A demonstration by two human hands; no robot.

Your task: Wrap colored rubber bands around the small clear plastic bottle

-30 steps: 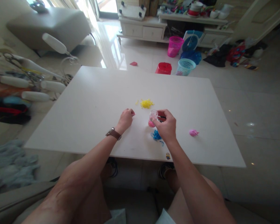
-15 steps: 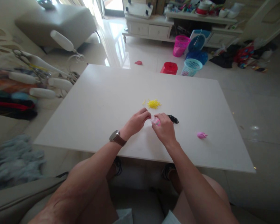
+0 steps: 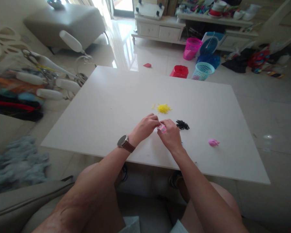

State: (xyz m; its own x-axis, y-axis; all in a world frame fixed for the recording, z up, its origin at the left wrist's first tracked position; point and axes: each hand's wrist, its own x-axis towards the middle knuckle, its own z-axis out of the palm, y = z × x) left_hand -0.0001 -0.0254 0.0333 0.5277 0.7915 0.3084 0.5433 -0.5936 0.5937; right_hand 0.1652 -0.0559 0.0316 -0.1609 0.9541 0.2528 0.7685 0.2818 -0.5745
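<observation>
Above the middle of the table, my right hand (image 3: 170,133) is closed around a small clear and pink container (image 3: 162,128). My left hand (image 3: 149,127), with a watch on its wrist, has its fingers pinched at the container's left end. What sits between those fingertips is too small to make out. Just right of my right hand lies a pile of thin black pieces (image 3: 182,125). A pile of thin yellow pieces (image 3: 163,108) lies beyond both hands, with a few strays to its left. Farther right rests a small pink, rounded object with pointed bits (image 3: 213,142).
The white table (image 3: 87,113) spans the space before my knees. On the floor past its far edge stand a red bin (image 3: 179,71), a light blue basket (image 3: 202,71) and a pink basket (image 3: 192,48). A white lamp-like fixture (image 3: 70,85) is near the left edge.
The view has shifted slightly. Both hands stay together at the container and have moved a little left over the table, so more of the black pile shows.
</observation>
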